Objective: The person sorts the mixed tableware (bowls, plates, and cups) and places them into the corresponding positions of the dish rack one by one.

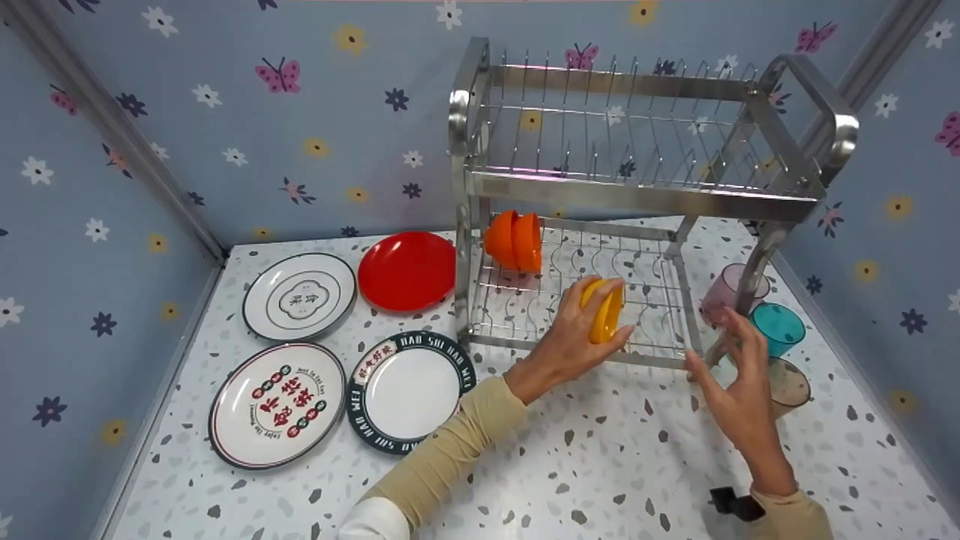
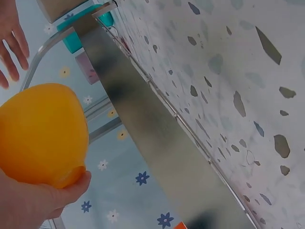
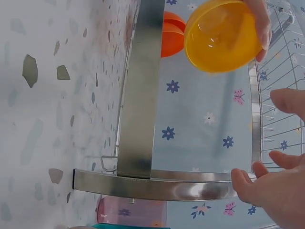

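Observation:
A yellow bowl (image 1: 609, 311) is held on its side by my left hand (image 1: 574, 337), at the front of the dish rack's (image 1: 645, 199) lower tier. In the left wrist view the thumb presses the rim of the yellow bowl (image 2: 43, 133); in the right wrist view the inside of the yellow bowl (image 3: 223, 36) shows. Two orange bowls (image 1: 514, 241) stand on edge, nested, at the left of the lower tier. My right hand (image 1: 739, 390) is beside the rack's right front post, fingers spread and bent, holding nothing, in front of the cups.
Right of the rack stand a pink cup (image 1: 731, 289), a teal cup (image 1: 780, 328) and a brownish clear cup (image 1: 789, 386). To its left lie a red plate (image 1: 407, 271) and several white patterned plates, including a dark-rimmed plate (image 1: 411, 394). Flowered walls (image 1: 225, 112) enclose the speckled tabletop.

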Action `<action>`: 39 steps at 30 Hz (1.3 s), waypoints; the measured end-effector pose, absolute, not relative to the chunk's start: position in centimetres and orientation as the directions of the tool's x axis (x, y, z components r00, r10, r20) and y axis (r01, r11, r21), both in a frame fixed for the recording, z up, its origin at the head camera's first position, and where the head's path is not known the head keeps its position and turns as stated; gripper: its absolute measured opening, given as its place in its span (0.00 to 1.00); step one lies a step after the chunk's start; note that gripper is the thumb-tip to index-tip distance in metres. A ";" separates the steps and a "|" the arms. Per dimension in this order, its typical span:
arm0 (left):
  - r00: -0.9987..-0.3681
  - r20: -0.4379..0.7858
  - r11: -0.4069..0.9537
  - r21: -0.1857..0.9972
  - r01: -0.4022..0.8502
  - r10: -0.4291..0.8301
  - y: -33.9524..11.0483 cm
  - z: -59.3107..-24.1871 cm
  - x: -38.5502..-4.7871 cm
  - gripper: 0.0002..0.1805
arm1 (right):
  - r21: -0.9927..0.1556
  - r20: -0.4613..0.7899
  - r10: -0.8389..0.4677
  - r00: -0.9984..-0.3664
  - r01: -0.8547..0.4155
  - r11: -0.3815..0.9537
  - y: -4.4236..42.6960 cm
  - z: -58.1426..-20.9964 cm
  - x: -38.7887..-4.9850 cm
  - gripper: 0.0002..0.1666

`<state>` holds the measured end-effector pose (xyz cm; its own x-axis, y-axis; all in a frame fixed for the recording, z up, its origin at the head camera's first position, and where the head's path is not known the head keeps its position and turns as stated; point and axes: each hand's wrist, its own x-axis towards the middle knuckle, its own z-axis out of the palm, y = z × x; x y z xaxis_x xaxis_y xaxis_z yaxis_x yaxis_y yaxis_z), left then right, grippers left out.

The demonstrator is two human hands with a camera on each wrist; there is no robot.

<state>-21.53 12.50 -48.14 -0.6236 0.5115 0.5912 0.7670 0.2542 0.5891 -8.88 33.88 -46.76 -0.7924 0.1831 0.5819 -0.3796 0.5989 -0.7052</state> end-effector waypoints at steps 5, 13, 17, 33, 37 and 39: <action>-0.631 0.598 0.267 0.586 0.765 0.495 12.3 -48.1 -22.3 0.33 | -0.739 0.511 0.233 -0.827 -0.285 0.610 35.1 -47.3 -9.2 0.49; -0.661 0.568 0.309 0.596 0.741 0.490 12.4 -48.0 -23.0 0.34 | -0.757 0.459 0.261 -0.850 -0.220 0.616 35.6 -47.3 -9.6 0.55; -0.675 0.555 0.320 0.606 0.729 0.486 12.5 -47.9 -23.4 0.35 | -0.773 0.428 0.286 -0.857 -0.183 0.608 35.7 -47.1 -9.9 0.55; -0.718 0.503 0.422 0.585 0.692 0.481 12.9 -47.6 -25.4 0.37 | -0.867 0.348 0.338 -0.874 -0.163 0.472 36.8 -47.1 -12.8 0.31; -0.720 0.490 0.442 0.573 0.691 0.491 13.1 -47.6 -25.9 0.38 | -0.878 0.336 0.360 -0.870 -0.151 0.454 37.1 -47.4 -13.4 0.20; -0.722 0.484 0.441 0.577 0.688 0.494 13.1 -47.5 -26.2 0.37 | -0.886 0.319 0.370 -0.872 -0.137 0.442 37.2 -47.5 -13.5 0.18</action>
<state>-26.20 13.12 -47.55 -0.7224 0.4935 0.4843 0.6878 0.4409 0.5767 -13.51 37.15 -47.50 -0.8723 0.3703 0.3194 -0.1369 0.4423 -0.8864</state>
